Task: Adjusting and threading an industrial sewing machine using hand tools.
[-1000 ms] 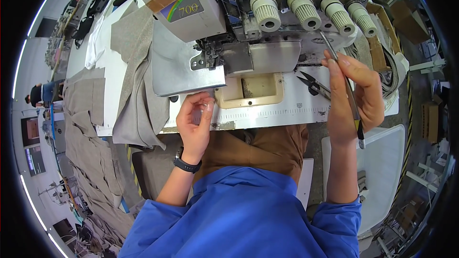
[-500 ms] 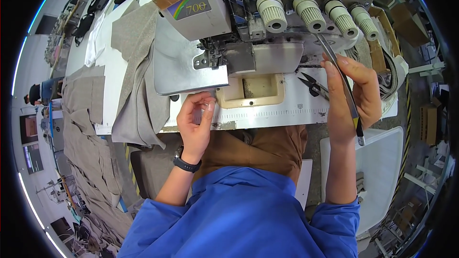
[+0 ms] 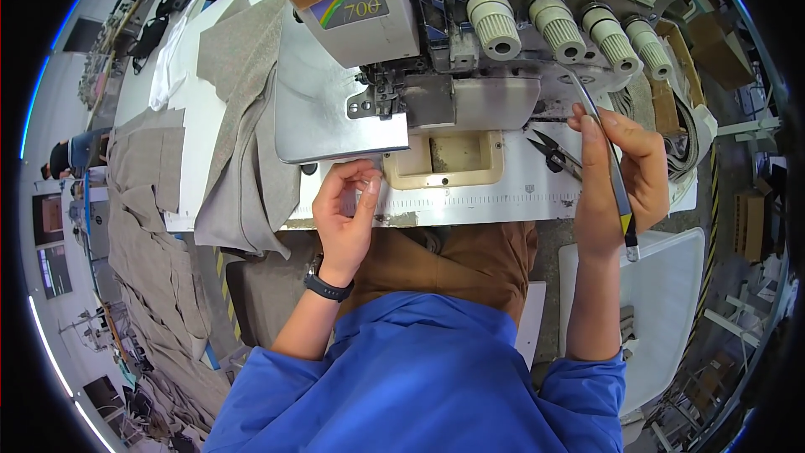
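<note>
A pair of long metal tweezers (image 3: 616,176) is gripped in my right hand (image 3: 633,176), the points slanting up and left toward the white tension dials of the overlock sewing machine (image 3: 348,21). My left hand (image 3: 344,210) is near the front edge of the work table, just below the machine's metal plate (image 3: 327,109). Its fingers are curled and the thumb is close to the forefinger; whatever may be between them is too small to make out. Dark thread snips (image 3: 558,155) lie on the table left of my right hand.
Grey fabric pieces (image 3: 243,143) drape over the table's left side, with a larger fabric pile (image 3: 151,226) beyond. A cream recessed tray (image 3: 465,176) is set into the table before the machine. A white plastic bin (image 3: 671,302) stands at lower right. Another person (image 3: 75,155) is at far left.
The view has shifted slightly, so the machine appears a little farther right. My right hand still holds the tweezers, their tips still by the dials. My left hand has barely moved.
</note>
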A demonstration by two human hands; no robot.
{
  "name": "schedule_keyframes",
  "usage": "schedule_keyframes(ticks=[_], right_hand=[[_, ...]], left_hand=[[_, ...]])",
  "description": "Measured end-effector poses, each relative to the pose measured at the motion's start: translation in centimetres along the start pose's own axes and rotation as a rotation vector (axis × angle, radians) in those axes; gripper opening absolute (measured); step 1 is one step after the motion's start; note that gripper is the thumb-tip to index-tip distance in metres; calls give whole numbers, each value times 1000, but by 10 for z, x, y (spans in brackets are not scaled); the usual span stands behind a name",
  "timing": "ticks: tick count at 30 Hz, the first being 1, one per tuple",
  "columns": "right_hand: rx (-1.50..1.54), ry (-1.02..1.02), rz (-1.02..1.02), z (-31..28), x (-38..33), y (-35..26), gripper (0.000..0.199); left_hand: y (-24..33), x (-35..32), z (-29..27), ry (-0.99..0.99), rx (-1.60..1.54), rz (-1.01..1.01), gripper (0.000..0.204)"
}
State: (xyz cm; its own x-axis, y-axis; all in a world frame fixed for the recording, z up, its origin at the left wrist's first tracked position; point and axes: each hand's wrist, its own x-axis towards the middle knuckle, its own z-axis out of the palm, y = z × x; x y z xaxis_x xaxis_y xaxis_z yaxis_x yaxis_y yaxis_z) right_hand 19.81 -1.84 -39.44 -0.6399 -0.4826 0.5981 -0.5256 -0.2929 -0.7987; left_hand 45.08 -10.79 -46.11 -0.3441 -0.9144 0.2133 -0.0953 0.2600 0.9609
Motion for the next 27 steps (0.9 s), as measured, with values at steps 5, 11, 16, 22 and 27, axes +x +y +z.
schedule_keyframes(ticks=[5,11,16,22,27], right_hand=[[69,-4,19,2,-1,1,15],[91,-7,11,7,-2,2,15],[6,-87,-28,12,-11,8,15],[-31,-57,-26,4,-22,6,20],[-7,1,-20,4,-14,5,20]], left_hand=[[0,0,0,3,-4,0,21],[0,1,0,4,-6,7,21],[0,1,0,-4,7,9,21],[0,0,-1,-7,-4,2,21],[1,0,0,-14,7,10,21]])
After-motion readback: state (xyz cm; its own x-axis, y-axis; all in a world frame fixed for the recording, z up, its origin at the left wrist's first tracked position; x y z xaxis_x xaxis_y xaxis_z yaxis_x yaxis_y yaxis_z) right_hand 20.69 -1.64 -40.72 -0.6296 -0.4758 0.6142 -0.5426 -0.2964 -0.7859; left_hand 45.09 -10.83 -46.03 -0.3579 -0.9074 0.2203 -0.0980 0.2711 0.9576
